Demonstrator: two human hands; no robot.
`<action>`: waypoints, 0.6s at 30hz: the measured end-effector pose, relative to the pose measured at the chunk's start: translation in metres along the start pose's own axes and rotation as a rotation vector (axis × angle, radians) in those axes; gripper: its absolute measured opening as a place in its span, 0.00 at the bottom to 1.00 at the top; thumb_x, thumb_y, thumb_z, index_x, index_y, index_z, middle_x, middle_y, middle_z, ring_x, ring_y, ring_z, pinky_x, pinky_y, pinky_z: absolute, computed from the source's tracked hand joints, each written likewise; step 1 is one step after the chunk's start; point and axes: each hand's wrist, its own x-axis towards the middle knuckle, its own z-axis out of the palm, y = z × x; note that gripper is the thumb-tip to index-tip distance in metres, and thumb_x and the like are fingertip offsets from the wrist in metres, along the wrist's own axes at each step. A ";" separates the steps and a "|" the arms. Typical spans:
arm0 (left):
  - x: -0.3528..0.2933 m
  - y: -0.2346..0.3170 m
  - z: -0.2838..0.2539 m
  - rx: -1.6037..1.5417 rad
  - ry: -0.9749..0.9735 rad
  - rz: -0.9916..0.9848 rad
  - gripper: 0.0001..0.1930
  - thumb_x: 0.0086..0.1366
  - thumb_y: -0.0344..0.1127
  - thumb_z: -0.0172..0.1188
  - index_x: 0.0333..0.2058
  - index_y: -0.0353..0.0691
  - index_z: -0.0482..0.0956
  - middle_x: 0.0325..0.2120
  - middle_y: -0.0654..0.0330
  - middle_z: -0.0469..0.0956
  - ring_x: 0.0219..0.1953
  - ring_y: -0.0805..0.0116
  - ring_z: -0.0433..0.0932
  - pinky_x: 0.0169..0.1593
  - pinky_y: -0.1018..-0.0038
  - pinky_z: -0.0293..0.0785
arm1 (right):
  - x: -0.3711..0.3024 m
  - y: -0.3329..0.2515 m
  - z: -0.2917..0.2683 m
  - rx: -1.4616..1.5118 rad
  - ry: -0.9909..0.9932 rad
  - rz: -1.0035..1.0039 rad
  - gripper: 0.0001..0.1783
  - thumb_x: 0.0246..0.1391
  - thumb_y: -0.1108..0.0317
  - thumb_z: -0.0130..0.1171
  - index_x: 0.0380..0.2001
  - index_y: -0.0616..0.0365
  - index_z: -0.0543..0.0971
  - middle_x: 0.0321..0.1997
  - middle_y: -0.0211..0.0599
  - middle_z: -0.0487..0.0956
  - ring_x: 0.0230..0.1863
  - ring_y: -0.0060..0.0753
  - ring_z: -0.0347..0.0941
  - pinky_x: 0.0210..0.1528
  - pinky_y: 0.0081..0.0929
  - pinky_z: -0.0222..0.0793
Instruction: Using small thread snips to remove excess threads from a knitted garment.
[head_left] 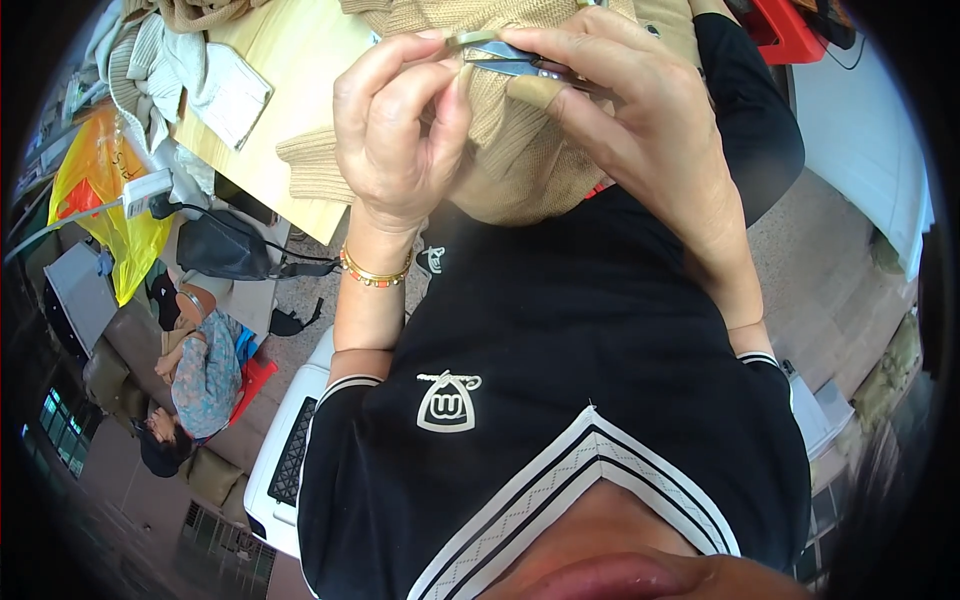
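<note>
Scissors (520, 68), long axis crosswise, leftward-pointing

Just elbowward of the left hand (400, 130), a gold bracelet (375, 272) with orange segments circles the wrist. A tan cover (535, 92) wraps the thumb tip of the right hand (650, 115). Beyond both wrists, a black short-sleeved top (560, 320) shows white-striped cuffs (348, 386), a white chest emblem (447, 424) and white V-neck trim (520, 487) with black lines.
</note>
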 end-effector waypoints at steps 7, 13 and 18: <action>0.001 0.004 0.002 0.030 0.006 0.046 0.14 0.54 0.20 0.69 0.39 0.34 0.78 0.44 0.52 0.75 0.39 0.65 0.80 0.38 0.76 0.81 | 0.000 -0.003 0.002 -0.027 0.067 -0.023 0.18 0.49 0.77 0.65 0.46 0.64 0.79 0.33 0.44 0.75 0.35 0.45 0.74 0.37 0.31 0.71; 0.004 0.007 0.005 0.003 -0.008 0.066 0.14 0.52 0.20 0.69 0.38 0.35 0.79 0.44 0.52 0.75 0.40 0.62 0.81 0.39 0.74 0.82 | 0.004 -0.005 0.000 -0.087 0.108 -0.041 0.17 0.47 0.77 0.65 0.43 0.63 0.79 0.34 0.43 0.76 0.35 0.45 0.76 0.36 0.31 0.73; 0.001 0.004 0.007 0.001 -0.018 0.097 0.15 0.50 0.19 0.69 0.37 0.36 0.79 0.44 0.53 0.76 0.40 0.62 0.81 0.40 0.73 0.82 | 0.017 -0.019 -0.008 -0.103 0.083 -0.042 0.17 0.46 0.78 0.66 0.43 0.63 0.80 0.34 0.43 0.76 0.35 0.45 0.77 0.36 0.31 0.73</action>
